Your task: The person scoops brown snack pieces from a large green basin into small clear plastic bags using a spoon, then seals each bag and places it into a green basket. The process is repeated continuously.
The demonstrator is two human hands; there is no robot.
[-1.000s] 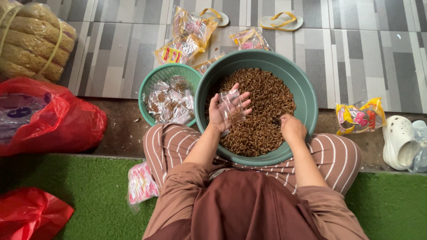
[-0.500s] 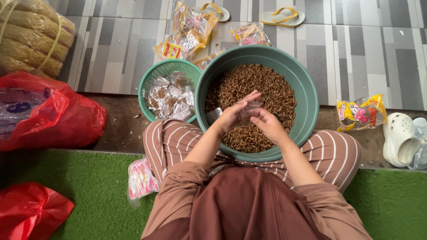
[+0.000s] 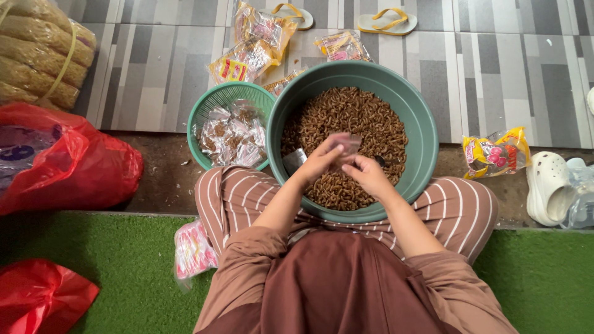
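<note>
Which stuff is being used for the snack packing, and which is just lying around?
In use: big green basin of brown snacks, small clear bag in both hands, green basket of filled packets.

Lying about: red bags, sandals, white clog.

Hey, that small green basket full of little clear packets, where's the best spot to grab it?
Grip the small green basket by its bare rim on the far-left side, coming from above. The big green basin crowds its right edge and a striped knee covers the near edge.

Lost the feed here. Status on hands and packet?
Left hand and right hand both pinching small clear packet. Over green basin of brown snacks. Nothing in the way.
</note>
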